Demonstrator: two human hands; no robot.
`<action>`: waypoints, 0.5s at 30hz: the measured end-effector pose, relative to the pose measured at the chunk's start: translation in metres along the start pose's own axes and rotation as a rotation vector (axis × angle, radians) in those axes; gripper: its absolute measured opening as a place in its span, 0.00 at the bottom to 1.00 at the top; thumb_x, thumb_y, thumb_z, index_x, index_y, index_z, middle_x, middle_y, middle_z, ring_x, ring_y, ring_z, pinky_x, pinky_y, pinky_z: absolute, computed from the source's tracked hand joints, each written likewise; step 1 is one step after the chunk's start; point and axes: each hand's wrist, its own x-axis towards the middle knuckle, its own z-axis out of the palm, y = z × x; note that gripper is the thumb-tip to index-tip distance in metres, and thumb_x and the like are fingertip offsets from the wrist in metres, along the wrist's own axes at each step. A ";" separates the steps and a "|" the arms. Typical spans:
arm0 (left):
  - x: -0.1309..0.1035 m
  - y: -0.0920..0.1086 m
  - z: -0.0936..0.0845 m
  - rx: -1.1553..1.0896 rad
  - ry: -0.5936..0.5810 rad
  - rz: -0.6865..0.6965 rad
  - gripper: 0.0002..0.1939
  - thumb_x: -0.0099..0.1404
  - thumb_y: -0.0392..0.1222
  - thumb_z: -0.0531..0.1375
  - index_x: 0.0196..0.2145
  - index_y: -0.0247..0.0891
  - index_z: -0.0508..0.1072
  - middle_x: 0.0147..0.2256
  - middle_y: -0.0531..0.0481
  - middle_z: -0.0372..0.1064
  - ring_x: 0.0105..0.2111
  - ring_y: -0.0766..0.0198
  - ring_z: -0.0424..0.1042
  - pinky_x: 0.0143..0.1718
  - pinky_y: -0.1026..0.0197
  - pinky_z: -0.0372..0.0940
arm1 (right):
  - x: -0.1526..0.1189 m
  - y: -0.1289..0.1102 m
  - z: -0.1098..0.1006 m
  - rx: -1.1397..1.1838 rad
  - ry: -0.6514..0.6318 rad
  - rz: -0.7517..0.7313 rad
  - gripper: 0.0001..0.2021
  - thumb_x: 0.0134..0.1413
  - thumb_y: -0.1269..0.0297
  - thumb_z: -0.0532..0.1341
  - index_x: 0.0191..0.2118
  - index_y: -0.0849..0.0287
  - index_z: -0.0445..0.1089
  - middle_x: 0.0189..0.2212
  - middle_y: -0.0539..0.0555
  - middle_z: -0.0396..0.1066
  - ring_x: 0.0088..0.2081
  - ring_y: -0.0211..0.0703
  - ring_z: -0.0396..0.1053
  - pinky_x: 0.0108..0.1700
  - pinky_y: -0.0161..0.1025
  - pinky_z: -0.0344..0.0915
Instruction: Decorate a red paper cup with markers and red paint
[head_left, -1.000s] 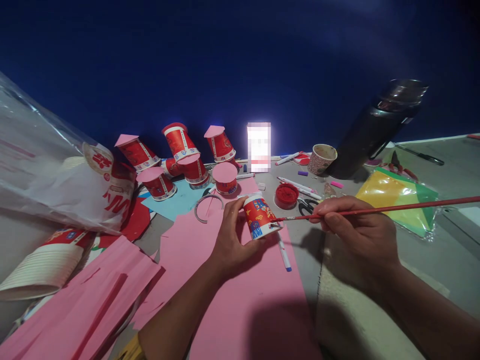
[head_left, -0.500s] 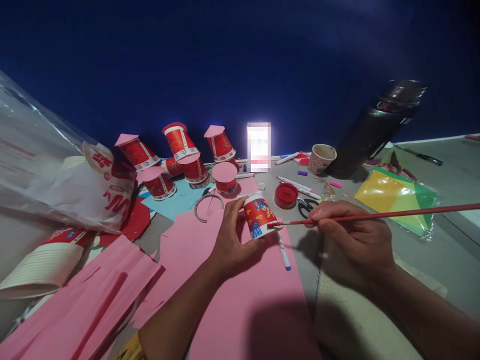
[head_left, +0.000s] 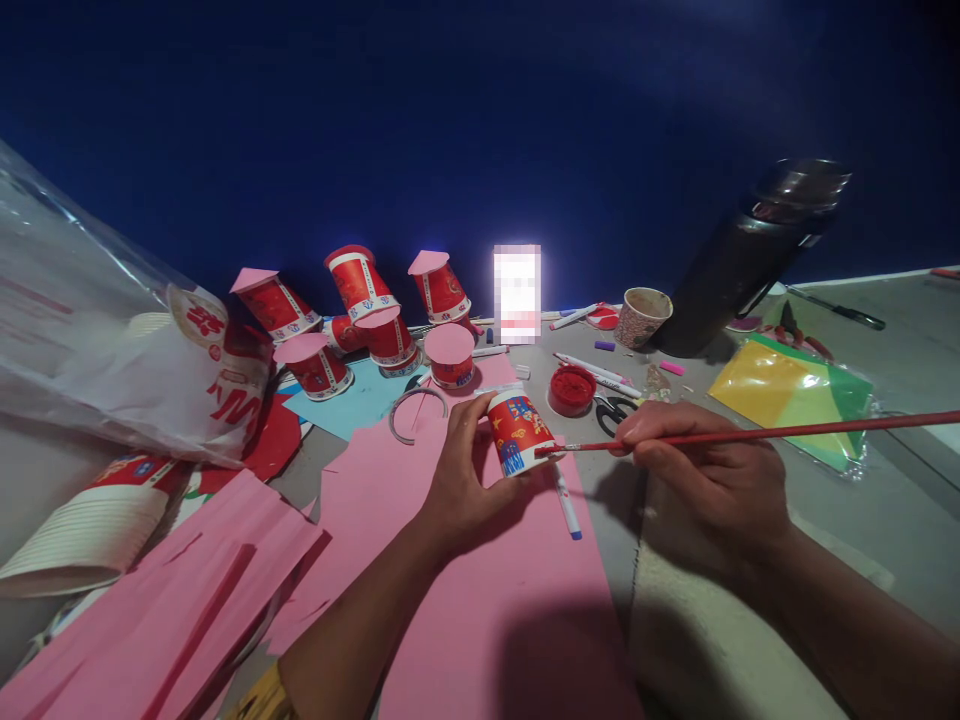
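Observation:
My left hand (head_left: 469,480) grips a small red paper cup (head_left: 523,432) with blue and yellow print, tilted, its white rim downward. In my right hand (head_left: 705,470) is a long red paintbrush (head_left: 795,430), held between thumb and fingers. The brush tip, wet with red paint, touches the cup near its white rim. Just beyond the cup stands an open pot of red paint (head_left: 572,390). Below the cup lies a large sheet of pink paper (head_left: 487,600), with a white marker (head_left: 568,505) at its right side.
Several red cups with pink paper tops (head_left: 450,357) stand at the back left. A plastic bag (head_left: 135,340) and stacked paper cups (head_left: 97,520) are at the left. Scissors (head_left: 615,413), a patterned cup (head_left: 643,318), a tall black flask (head_left: 750,260) and a coloured packet (head_left: 795,395) are at the right.
The paintbrush's rear end has risen slightly, while its tip stays at the cup's rim. My left hand and the cup look almost unmoved.

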 end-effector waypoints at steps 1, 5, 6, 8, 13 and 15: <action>0.000 -0.001 0.000 -0.002 -0.004 0.003 0.43 0.56 0.50 0.76 0.65 0.50 0.64 0.62 0.42 0.59 0.62 0.43 0.67 0.64 0.39 0.67 | 0.000 0.000 -0.001 -0.002 0.022 0.003 0.07 0.67 0.58 0.68 0.36 0.51 0.80 0.31 0.54 0.82 0.34 0.49 0.81 0.38 0.44 0.80; 0.000 -0.002 0.000 -0.006 -0.011 0.008 0.43 0.56 0.50 0.75 0.65 0.49 0.64 0.62 0.42 0.59 0.62 0.44 0.67 0.63 0.38 0.67 | 0.000 0.001 -0.002 -0.008 0.052 -0.006 0.05 0.67 0.61 0.68 0.38 0.51 0.80 0.32 0.53 0.81 0.34 0.48 0.81 0.38 0.43 0.79; 0.001 -0.001 0.000 -0.010 -0.007 0.004 0.43 0.56 0.50 0.75 0.65 0.49 0.64 0.62 0.42 0.59 0.61 0.44 0.67 0.64 0.38 0.67 | 0.000 0.001 -0.002 -0.007 0.045 -0.012 0.05 0.67 0.62 0.68 0.38 0.51 0.80 0.32 0.52 0.81 0.34 0.47 0.81 0.38 0.42 0.79; 0.001 0.001 0.001 -0.018 0.000 -0.005 0.42 0.56 0.50 0.75 0.65 0.49 0.64 0.62 0.43 0.59 0.61 0.44 0.67 0.64 0.38 0.67 | 0.000 0.001 -0.002 -0.003 0.033 -0.025 0.04 0.67 0.63 0.68 0.38 0.51 0.80 0.32 0.52 0.82 0.35 0.47 0.81 0.39 0.42 0.79; -0.001 -0.002 0.000 -0.009 -0.016 0.002 0.42 0.56 0.45 0.73 0.66 0.49 0.63 0.63 0.42 0.58 0.63 0.43 0.66 0.65 0.38 0.66 | 0.000 0.001 -0.003 -0.022 0.057 -0.016 0.06 0.68 0.60 0.67 0.38 0.51 0.80 0.32 0.53 0.81 0.34 0.47 0.81 0.37 0.42 0.79; -0.001 -0.004 -0.001 -0.039 -0.021 0.002 0.43 0.56 0.44 0.72 0.67 0.49 0.62 0.65 0.42 0.57 0.65 0.42 0.66 0.66 0.37 0.66 | 0.000 0.001 -0.004 -0.035 0.088 0.009 0.07 0.68 0.58 0.67 0.37 0.52 0.80 0.32 0.53 0.81 0.33 0.47 0.80 0.35 0.41 0.78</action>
